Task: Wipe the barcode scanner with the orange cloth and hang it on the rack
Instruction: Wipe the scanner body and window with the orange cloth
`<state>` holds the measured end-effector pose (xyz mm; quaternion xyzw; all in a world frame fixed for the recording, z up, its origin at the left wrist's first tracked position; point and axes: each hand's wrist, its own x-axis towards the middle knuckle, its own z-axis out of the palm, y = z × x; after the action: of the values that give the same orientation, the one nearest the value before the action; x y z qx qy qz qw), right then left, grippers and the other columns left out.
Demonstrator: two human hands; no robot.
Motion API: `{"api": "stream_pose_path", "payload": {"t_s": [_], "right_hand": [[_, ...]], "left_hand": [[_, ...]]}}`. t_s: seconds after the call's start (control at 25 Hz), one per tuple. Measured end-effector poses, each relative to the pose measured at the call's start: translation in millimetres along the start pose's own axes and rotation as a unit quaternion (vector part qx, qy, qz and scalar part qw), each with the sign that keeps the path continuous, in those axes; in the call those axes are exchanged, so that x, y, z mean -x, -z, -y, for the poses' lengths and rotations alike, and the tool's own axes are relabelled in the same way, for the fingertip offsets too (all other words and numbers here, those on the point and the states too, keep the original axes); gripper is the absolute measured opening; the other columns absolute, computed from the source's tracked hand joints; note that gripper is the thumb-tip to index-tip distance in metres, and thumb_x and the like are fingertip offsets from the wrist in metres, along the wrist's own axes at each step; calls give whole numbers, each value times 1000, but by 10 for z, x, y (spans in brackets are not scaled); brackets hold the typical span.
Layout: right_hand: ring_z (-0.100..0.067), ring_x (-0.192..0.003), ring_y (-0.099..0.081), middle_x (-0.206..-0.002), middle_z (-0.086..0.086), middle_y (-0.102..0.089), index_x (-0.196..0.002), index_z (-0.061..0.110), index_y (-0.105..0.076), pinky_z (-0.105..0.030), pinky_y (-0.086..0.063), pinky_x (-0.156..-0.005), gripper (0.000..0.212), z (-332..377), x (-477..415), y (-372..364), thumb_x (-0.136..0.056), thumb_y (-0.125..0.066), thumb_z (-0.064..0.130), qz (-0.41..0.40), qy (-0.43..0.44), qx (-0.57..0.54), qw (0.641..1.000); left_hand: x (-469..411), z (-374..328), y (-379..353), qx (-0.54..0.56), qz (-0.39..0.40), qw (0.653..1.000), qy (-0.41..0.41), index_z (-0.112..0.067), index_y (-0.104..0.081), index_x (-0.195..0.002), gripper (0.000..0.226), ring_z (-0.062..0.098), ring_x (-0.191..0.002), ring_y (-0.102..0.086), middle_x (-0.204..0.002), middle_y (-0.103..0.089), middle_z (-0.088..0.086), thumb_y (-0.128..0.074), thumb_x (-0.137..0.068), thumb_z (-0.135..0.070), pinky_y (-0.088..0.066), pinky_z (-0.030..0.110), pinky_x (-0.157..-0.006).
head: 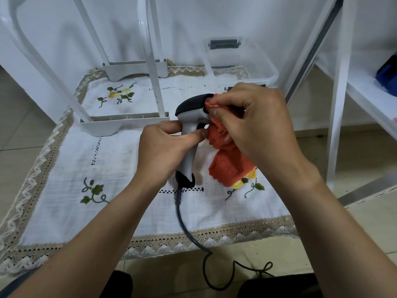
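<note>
A grey and black barcode scanner [190, 125] stands upright above the embroidered tablecloth, its dark cable [182, 216] trailing off the front edge. My left hand [165, 145] grips the scanner's handle, thumb near the trigger. My right hand [255, 119] pinches the orange cloth [227, 166] and presses it against the front of the scanner's head. The rest of the cloth hangs down to the table. The white rack [148, 67] stands just behind the scanner, its feet on the cloth.
A clear plastic box [242, 61] sits at the back right. A white shelf unit [341, 104] rises at the right, with a blue object [387, 74] on a shelf. The lace-edged tablecloth [86, 168] covers a low table; tiled floor lies around it.
</note>
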<state>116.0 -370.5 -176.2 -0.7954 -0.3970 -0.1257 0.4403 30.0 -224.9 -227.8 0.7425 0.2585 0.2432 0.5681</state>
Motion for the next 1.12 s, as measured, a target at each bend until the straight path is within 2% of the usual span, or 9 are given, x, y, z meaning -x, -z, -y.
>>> {"api": "stream_pose_path", "payload": {"t_s": [0.08, 0.24, 0.36, 0.48, 0.56, 0.68, 0.8, 0.96, 1.12], "right_hand": [[-2, -62, -62, -85, 3, -75, -97, 20, -84, -29, -56, -69, 13, 14, 2, 6, -88, -76, 16, 39, 17, 14, 999], [-1, -64, -63, -85, 6, -75, -96, 20, -84, -24, -54, -70, 13, -16, -19, 19, -86, -77, 14, -9, -6, 4, 1000], [-3, -68, -65, -84, 7, -76, -96, 21, -84, -15, -51, -71, 13, -9, 1, 21, -86, -78, 15, 30, 7, 22, 999], [6, -62, -59, -83, 8, -73, -96, 20, -84, -24, -56, -69, 13, -28, -3, 17, -87, -77, 14, -14, -8, 6, 1000], [6, -61, -58, -83, 8, -73, -97, 19, -84, -26, -56, -68, 13, -20, 2, 28, -87, -77, 15, 11, 6, 13, 1000], [4, -59, -59, -83, 6, -74, -95, 19, -84, -24, -55, -69, 13, -39, -9, 39, -86, -77, 13, 14, 2, 10, 1000], [2, -62, -60, -87, 3, -76, -97, 19, -84, -35, -59, -70, 13, -49, -6, 27, -87, -77, 14, 5, -6, 6, 1000], [-4, -64, -62, -87, 2, -77, -97, 19, -83, -37, -58, -72, 12, -69, -6, 25, -87, -77, 16, 11, 4, 20, 1000], [-1, -63, -60, -86, 2, -76, -98, 19, -84, -37, -58, -71, 13, -87, 0, 28, -87, -77, 14, 33, 10, 28, 999]], "left_hand": [[16, -19, 5, 4, 3, 1000, 7, -24, -78, -66, 15, -3, -56, -59, -59, -67, -14, -90, -69, -32, -46, 19, -57], [37, -48, 11, -4, 4, 1000, -1, -28, -73, -54, 24, 2, -51, -62, -54, -65, -14, -90, -71, -28, -47, 22, -50], [42, -56, 22, -2, -3, 1000, 16, -26, -82, -76, 12, 8, -72, -75, -75, -78, -7, -90, -69, -32, -60, 33, -69], [46, -67, 29, -1, -5, 1000, 22, -25, -82, -77, 15, 9, -73, -74, -78, -79, -3, -90, -68, -34, -61, 38, -73], [45, -68, 30, -1, -9, 1000, 24, -23, -82, -77, 16, 17, -77, -76, -79, -78, 1, -90, -68, -34, -61, 42, -74], [45, -60, 30, -7, -6, 1000, 30, -23, -81, -76, 16, 15, -69, -74, -73, -77, -4, -90, -69, -34, -59, 37, -67], [49, -77, 33, 0, 2, 1000, 29, -21, -78, -70, 15, 8, -59, -67, -63, -72, -10, -89, -71, -31, -53, 30, -60], [64, -91, 40, 8, 3, 999, 46, -28, -79, -78, 12, 9, -78, -77, -77, -80, -9, -89, -71, -31, -64, 41, -79], [73, -107, 35, 13, 3, 999, 44, -31, -77, -76, 13, 2, -75, -75, -76, -79, -14, -89, -72, -30, -63, 36, -80]]}}
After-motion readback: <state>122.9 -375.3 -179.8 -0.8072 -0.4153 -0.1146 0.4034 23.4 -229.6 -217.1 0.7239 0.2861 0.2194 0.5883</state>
